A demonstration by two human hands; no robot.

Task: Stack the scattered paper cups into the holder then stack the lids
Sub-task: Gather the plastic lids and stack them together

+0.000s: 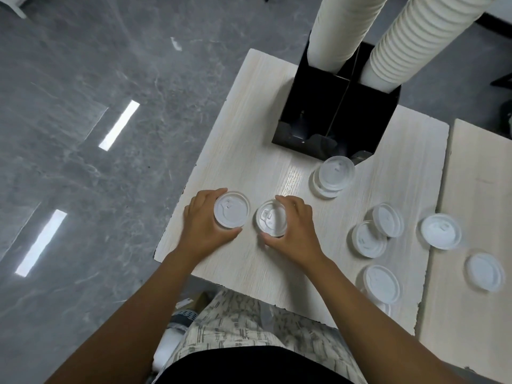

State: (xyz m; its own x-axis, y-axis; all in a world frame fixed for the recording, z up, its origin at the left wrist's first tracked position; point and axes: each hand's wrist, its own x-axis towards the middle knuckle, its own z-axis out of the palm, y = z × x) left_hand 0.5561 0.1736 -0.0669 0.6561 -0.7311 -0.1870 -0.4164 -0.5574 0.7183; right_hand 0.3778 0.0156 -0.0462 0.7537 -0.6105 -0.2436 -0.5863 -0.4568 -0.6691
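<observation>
My left hand (206, 223) grips a white plastic lid (231, 209) near the table's left edge, fingers and thumb curled round its rim. Close beside it, my right hand (293, 225) grips a second lid (270, 218) the same way. A short stack of lids (333, 174) stands in front of the black holder (335, 117). Two tall stacks of cream paper cups (343, 29) (410, 40) rise from the holder's rear compartments. Several loose lids lie to the right, among them an overlapping pair (376, 231).
The holder's two front compartments look dark with no cups in them. A second pale tabletop (476, 189) abuts on the right and carries two lids (441, 231) (484, 271). Another lid (382, 284) lies near the front edge. Grey floor lies left of the table (249, 112).
</observation>
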